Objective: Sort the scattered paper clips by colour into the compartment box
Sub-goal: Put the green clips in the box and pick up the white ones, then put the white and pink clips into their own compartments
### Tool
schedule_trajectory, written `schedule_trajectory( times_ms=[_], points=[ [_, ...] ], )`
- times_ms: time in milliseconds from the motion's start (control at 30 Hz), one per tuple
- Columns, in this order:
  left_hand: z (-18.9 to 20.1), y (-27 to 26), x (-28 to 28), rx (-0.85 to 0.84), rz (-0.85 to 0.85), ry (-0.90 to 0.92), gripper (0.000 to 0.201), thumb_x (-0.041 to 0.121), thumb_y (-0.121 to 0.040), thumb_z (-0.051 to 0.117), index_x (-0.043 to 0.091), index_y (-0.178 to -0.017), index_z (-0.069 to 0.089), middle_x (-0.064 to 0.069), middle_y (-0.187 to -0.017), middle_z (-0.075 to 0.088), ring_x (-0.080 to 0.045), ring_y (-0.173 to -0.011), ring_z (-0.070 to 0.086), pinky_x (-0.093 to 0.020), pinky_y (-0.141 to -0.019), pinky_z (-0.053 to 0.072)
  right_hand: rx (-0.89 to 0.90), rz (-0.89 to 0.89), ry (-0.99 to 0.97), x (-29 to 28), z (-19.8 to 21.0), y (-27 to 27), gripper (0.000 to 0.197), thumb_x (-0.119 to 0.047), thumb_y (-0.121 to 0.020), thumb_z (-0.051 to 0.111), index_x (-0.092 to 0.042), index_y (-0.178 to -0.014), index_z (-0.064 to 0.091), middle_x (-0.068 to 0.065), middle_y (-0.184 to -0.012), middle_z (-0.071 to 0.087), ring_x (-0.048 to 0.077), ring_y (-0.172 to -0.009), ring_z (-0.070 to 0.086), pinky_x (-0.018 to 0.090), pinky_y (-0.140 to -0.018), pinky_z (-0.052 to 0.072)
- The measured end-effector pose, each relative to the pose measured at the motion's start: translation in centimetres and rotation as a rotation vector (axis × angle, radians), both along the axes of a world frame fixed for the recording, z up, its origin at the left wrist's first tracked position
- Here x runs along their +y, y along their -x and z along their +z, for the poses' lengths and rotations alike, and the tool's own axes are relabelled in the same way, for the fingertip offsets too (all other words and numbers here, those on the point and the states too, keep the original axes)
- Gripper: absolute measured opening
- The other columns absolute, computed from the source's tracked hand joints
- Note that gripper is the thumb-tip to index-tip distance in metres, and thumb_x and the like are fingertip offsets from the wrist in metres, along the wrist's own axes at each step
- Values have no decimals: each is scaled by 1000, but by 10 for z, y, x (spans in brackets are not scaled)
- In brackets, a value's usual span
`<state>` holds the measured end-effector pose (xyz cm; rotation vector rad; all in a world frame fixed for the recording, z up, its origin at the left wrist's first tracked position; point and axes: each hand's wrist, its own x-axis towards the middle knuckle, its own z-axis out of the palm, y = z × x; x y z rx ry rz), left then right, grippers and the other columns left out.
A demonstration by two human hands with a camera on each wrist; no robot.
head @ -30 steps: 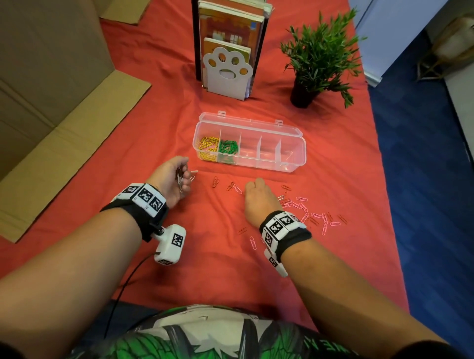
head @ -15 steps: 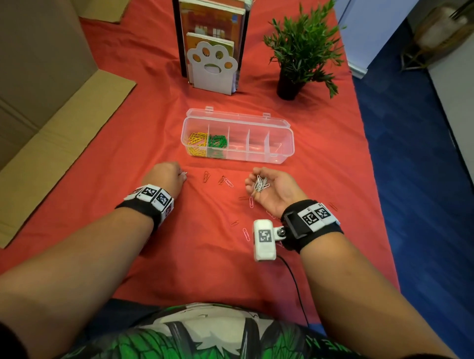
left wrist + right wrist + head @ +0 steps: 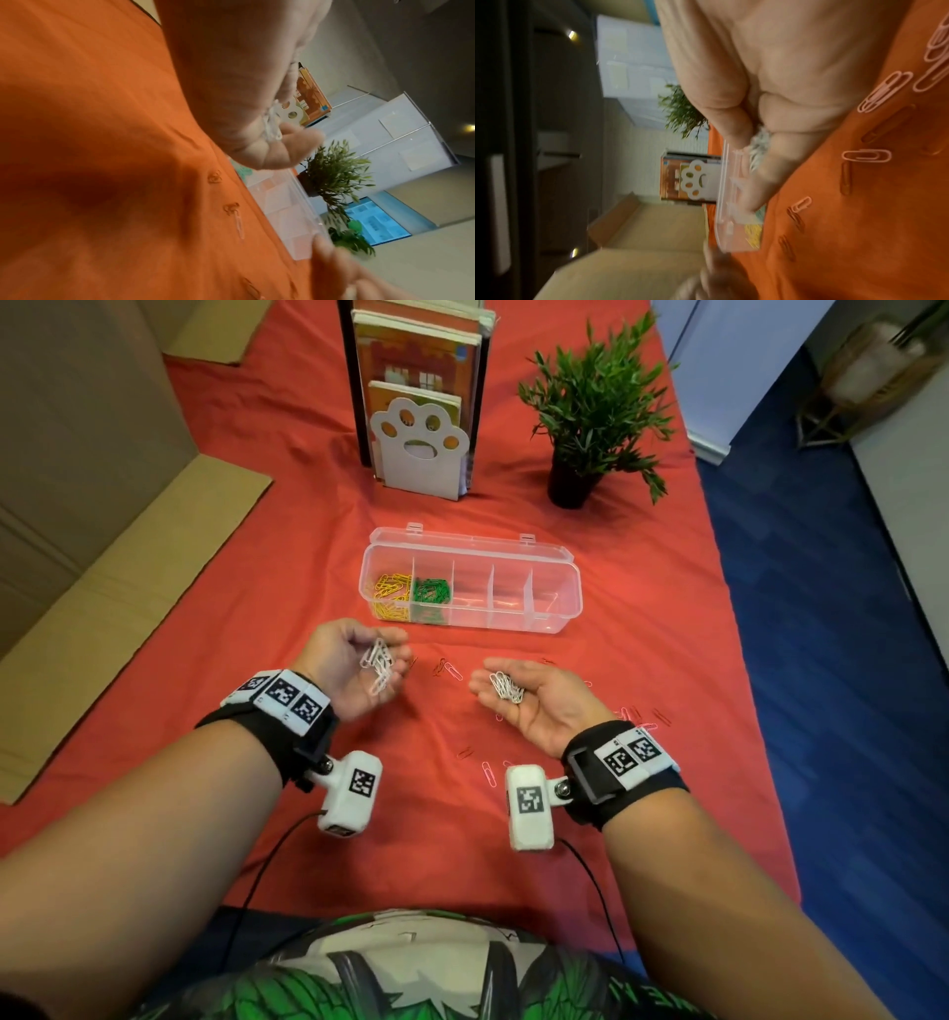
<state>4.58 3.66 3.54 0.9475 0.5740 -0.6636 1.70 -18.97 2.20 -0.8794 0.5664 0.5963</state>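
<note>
Both palms up, each cupping a loose heap of small white wire paper clips — left hand fingers curled round its heap, right hand flatter with its heap resting on the fingers. They hover just in front of the clear plastic five-compartment box, lid open, yellow clips in the leftmost cell, green clips in the next, other three look empty. Clips are light, stiff, slick and prone to tangle or spill — I'd keep palms cupped and tip them into an empty cell; pink and red clips on the red cloth want a fingertip pinch.

A red-covered desk is carrying a box; behind it, bookend and plant; before it, clips.
</note>
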Motion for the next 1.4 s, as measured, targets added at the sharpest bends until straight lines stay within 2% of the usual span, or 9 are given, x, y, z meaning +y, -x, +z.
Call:
schedule_trajectory(
  times_ms=[167,433,533,667,700,800,1067,1233,1400],
  points=[
    [14,-21,-34,-9,-55,-8,27,18,-88,35,6,-92,59,-8,-78,60,-19,-70,60,-27,-62,56,40,91,356,4,-11,9,25,6,-91,38,-7,-89,59,5,-81,55,11,-65,50,21,-60,45],
    [51,-75,-82,-118,-15,-144,8,12,-75,46,15,-73,39,-3,-78,39,-14,-62,39,-26,-60,41,-70,99,522,-18,-5,14,33,17,-89,27,-1,-97,53,7,-84,51,13,-70,53,22,-64,50],
    [45,-83,-91,-116,6,-219,24,11,-73,50,12,-97,52,-5,-119,45,-21,-100,51,-35,-97,37,-108,123,608,-28,-4,13,29,13,-91,32,-4,-96,55,7,-85,53,13,-71,55,22,-66,50],
    [40,-81,-96,-174,-6,-328,43,8,-79,45,6,-122,48,-14,-147,36,-38,-142,11,-44,-116,16,-129,105,651,-36,-2,5,29,15,-89,35,-6,-97,54,8,-86,56,14,-71,59,20,-63,54],
    [38,-80,-95,-196,2,-317,22,6,-80,43,10,-100,52,-9,-130,51,-27,-129,40,-42,-113,26,-133,91,659,-37,0,2,30,16,-88,35,-3,-99,54,8,-85,56,14,-70,59,20,-63,54],
    [35,-72,-85,-246,44,-333,13,2,-79,44,13,-80,49,0,-81,43,-12,-69,41,-20,-67,43,-172,70,706,-32,7,-15,32,17,-87,33,-1,-103,54,7,-82,55,13,-68,57,19,-59,53],
    [9,-17,-46,-424,-90,-679,30,-2,-83,45,18,-102,59,-3,-91,57,-14,-73,48,-23,-58,38,-457,88,874,20,30,-90,31,12,-86,35,-9,-96,55,8,-90,59,14,-70,58,27,-71,56],
    [-28,16,-27,-414,-153,-746,27,1,-89,50,2,-114,58,0,-93,58,1,-67,46,0,-51,36,-537,400,1107,42,27,-113,55,8,-86,35,-13,-135,46,9,-138,50,22,-118,54,29,-94,43],
    [-49,27,-22,-472,-253,-779,20,-1,-85,55,9,-100,62,1,-77,57,0,-67,52,-9,-61,38,-599,265,1132,23,22,-95,44,9,-85,39,-9,-120,58,8,-121,62,21,-114,57,25,-94,44]
  ],
)
